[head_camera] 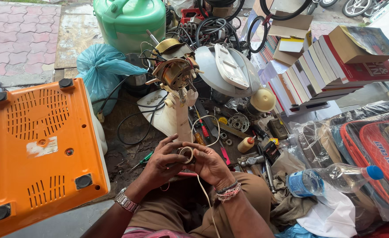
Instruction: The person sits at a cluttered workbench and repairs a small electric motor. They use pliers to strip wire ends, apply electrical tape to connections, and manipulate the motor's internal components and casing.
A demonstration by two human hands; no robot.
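**Tape roll pinched between both hands above a crowded repair bench**

The left hand [161,159] and right hand [207,164] close together on a small tape roll [186,154], held over the lap, with a pale cord [203,187] trailing down. The exposed fan motor [175,70] stands just ahead. The cord could snag loose tools. Fingers hide the roll's underside; whatever lies beneath it is unreadable.

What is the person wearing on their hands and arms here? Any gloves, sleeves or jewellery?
No gloves: both hands are bare, and the forearms show no sleeves. The left hand has a silver metal-link wristwatch on its wrist. The right hand has a stack of thin bracelets or threads around the wrist, pale and reddish in colour. No rings are clear enough to tell.
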